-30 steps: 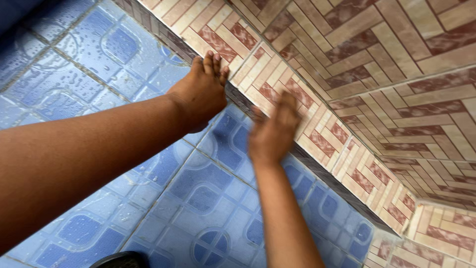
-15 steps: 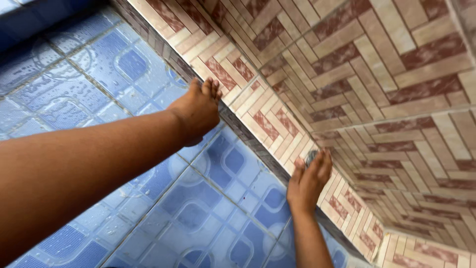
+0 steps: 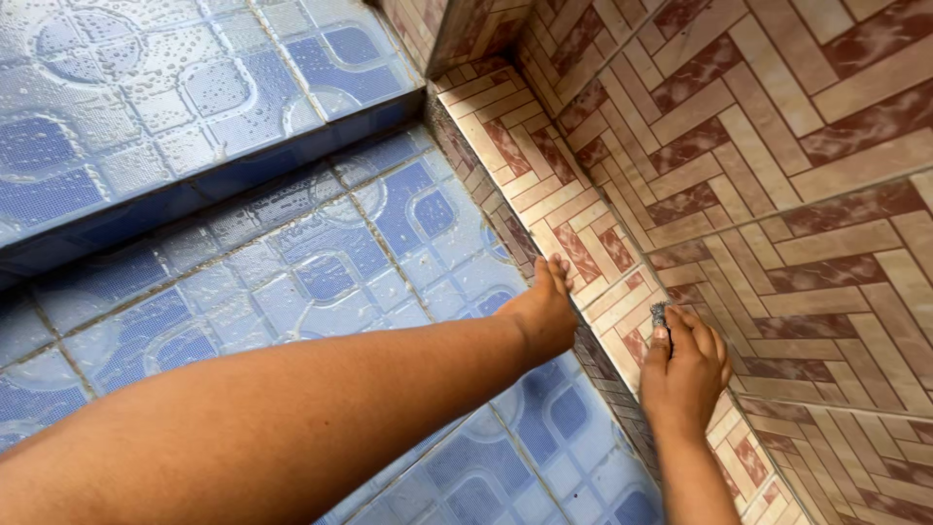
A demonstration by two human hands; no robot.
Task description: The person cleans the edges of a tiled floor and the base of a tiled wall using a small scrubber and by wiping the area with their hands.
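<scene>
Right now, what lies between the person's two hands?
In the head view, only bare brown-and-cream patterned ledge tile separates the left hand, resting on the ledge edge, from the right hand holding a small grey scrubber.

Wet blue patterned floor tiles [image 3: 321, 262], a raised blue tiled step [image 3: 146, 107], a dark grout line along its edge

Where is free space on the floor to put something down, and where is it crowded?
Free: the wet blue floor tiles between the raised step and the left forearm, and the step top itself. Also the blue tiles at the bottom, between both arms. Crowded: the brown ledge, where the left hand rests and the right hand presses a small grey scrubber.
</scene>
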